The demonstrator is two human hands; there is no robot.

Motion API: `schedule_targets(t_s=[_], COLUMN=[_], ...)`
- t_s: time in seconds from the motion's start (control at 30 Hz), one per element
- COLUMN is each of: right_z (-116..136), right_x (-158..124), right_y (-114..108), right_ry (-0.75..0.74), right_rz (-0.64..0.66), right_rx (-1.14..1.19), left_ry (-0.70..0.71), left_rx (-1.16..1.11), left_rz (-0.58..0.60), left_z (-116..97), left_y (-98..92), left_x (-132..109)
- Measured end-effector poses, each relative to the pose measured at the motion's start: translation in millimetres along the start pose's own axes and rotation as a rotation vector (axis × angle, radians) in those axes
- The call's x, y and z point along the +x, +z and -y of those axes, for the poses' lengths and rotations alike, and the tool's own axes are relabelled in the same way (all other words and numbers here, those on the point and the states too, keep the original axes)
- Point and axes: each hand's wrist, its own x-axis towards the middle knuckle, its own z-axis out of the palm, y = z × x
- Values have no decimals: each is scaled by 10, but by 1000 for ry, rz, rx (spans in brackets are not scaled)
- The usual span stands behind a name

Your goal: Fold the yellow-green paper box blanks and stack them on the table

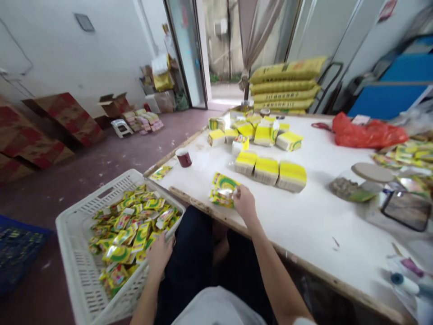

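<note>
My right hand (245,203) is closed in a pinch at the right end of small yellow-green printed packets (225,182) by the table's near edge. Two packets seem to lie one behind the other there, the nearer one shiny. My left hand (159,255) is at the right rim of a white plastic crate (69,246), its fingers loosely extended beside the packets inside. Blur hides exactly what those fingertips touch. Many similar yellow packets (140,237) lie in a loose heap in the crate.
Three yellow-topped packet stacks (266,170) stand in a row on the white table (314,230), with more stacks behind. A dark red cup (183,158) stands left. To the right are a lidded jar (363,180) and a red plastic bag (365,132). Yellow sacks (286,85) are piled beyond.
</note>
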Motion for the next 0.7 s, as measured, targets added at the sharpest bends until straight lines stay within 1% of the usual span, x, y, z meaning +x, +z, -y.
schedule_targets(t_s=[0.03, 0.1, 0.17, 0.2, 0.23, 0.27, 0.3, 0.37, 0.43, 0.47, 0.53, 0.6, 0.7], right_z=[39, 143, 279, 352, 423, 488, 541, 602, 605, 590, 547, 504, 464], right_x=[-25, -135, -335, -461, -596, -730, -855, -1051, -1153, -1172, -1175, -1178, -1236], right_y=[2, 36, 112, 161, 213, 265, 311, 375, 392, 386, 362, 348, 371], right_ry=[-38, -106, -163, -188, -212, -236, -256, -280, -226, -180, -87, -55, -125], right_rz=[-8, 18, 80, 118, 159, 202, 239, 302, 367, 403, 457, 431, 302], right_rx=[35, 102, 160, 186, 211, 233, 252, 278, 356, 407, 492, 488, 356], left_ry=[-7, 1, 34, 49, 56, 41, 10, -75, -154, -178, -184, -134, -50], left_rx=[-96, -289, -610, -826, -1045, -1215, -1343, -1488, -1559, -1569, -1526, -1393, -1144], left_rz=[-35, -84, -68, -30, 36, 108, 189, 319, 383, 388, 354, 279, 152], left_z=[-14, -85, -229, -327, -438, -555, -671, -870, -992, -1020, -1028, -1001, -967], left_y=[14, 68, 151, 197, 241, 278, 305, 328, 322, 317, 314, 321, 326], left_x=[-1, -57, -197, -288, -382, -470, -546, -647, -686, -693, -704, -731, -793])
